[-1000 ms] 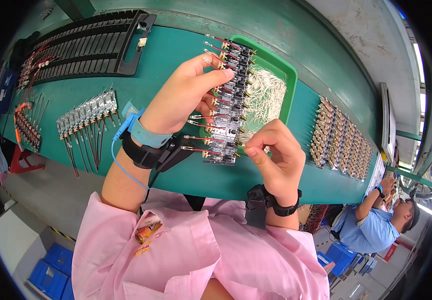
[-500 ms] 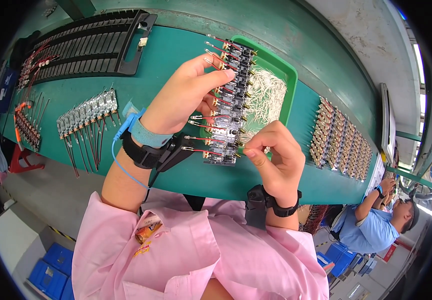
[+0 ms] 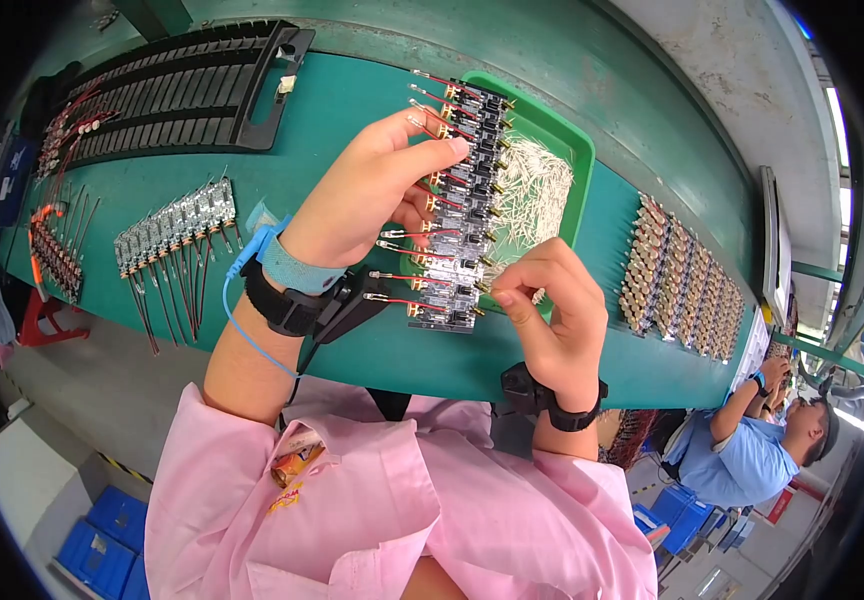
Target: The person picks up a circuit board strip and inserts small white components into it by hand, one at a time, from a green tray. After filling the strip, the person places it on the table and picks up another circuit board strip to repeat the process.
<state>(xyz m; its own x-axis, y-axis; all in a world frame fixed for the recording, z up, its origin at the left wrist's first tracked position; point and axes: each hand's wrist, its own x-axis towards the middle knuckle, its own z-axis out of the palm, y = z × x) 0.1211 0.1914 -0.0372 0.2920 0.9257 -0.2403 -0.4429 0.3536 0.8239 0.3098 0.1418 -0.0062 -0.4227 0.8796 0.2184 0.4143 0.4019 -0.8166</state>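
A long strip of joined small circuit boards [image 3: 467,240] stands lengthwise before me, with red and black wire leads along its left edge and small brass-coloured pins along its right. My left hand [image 3: 382,180] is closed round its upper left part, thumb on top. Near the strip's lower right edge, my right hand [image 3: 557,310] has thumb and forefinger pinched together; whatever they hold is too small to make out. Behind the strip and partly hidden by it is a green tray [image 3: 582,190] with a heap of thin whitish slivers [image 3: 537,195].
On the green bench [image 3: 352,90], several board strips [image 3: 677,280] lie at the right. Another wired strip [image 3: 177,225] lies at the left, below a black slotted rack [image 3: 172,95]. A blue cord [image 3: 235,310] runs from my left wristband. At far right is another person [image 3: 742,450].
My right hand has shifted slightly upward along the strip's right edge, its fingers still pinched. The left hand and the strip have stayed nearly in place.
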